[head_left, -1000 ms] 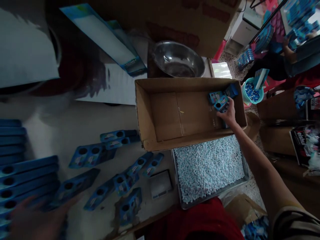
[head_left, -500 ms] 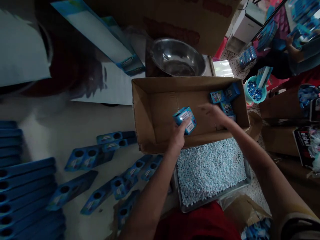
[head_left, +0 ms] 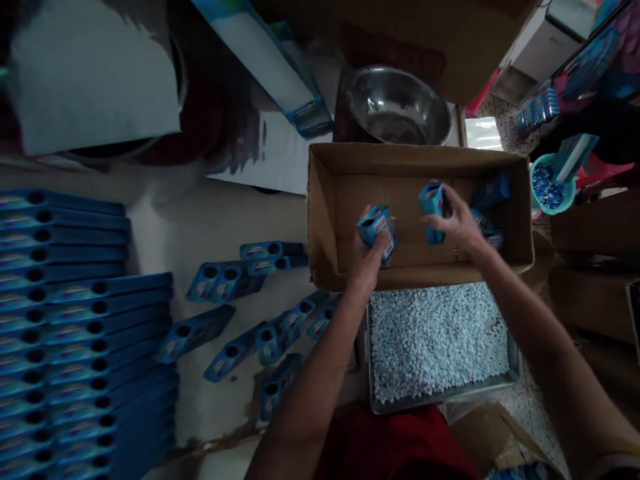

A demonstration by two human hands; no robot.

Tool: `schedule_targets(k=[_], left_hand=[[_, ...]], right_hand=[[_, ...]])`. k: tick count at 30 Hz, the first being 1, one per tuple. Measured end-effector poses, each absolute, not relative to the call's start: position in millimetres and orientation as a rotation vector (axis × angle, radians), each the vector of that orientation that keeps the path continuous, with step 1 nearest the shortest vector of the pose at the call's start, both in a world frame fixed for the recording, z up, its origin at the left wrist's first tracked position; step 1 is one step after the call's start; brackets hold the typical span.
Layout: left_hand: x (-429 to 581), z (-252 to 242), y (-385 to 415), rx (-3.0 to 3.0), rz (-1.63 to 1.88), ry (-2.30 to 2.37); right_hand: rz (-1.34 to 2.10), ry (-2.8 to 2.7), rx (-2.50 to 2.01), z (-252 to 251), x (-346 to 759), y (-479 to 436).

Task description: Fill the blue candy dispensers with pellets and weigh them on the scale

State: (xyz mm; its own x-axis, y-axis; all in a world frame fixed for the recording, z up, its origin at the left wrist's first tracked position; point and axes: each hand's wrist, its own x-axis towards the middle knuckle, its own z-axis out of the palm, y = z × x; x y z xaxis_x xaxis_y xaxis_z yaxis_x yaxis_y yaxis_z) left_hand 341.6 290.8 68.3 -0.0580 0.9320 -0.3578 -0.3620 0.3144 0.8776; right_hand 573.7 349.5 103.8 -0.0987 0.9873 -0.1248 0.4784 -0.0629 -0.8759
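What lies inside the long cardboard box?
Small blue boxes lie at its right end; the right hand partly covers them, so their exact number cannot be told.

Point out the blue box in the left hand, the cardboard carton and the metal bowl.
Blue box (head_left: 383, 225) in the left hand (head_left: 366, 265): head view, on its printed side.
Cardboard carton (head_left: 410, 161): head view, inner far wall.
Metal bowl (head_left: 400, 105): head view, on its inside.

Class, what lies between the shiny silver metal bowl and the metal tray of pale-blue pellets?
The long, open brown cardboard box lies between the bowl and the tray, as the head view shows.
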Motion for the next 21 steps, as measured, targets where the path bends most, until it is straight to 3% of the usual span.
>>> schedule_targets(k=[7, 15, 21], left_hand=[[338.5, 101.7, 273.3, 0.552, 1.08, 1.058], [358.2, 143.4, 209.0, 0.663, 0.972, 1.006], [371.6, 137.5, 199.0, 0.43, 0.899, 0.989]], right_hand=[[1.301, -1.139, -1.389, 142.5, 510.7, 244.2], [0.999, -0.922, -1.517, 153.2, 503.0, 175.7], [1.332, -0.456, -1.3, 158.0, 527.7, 147.0]])
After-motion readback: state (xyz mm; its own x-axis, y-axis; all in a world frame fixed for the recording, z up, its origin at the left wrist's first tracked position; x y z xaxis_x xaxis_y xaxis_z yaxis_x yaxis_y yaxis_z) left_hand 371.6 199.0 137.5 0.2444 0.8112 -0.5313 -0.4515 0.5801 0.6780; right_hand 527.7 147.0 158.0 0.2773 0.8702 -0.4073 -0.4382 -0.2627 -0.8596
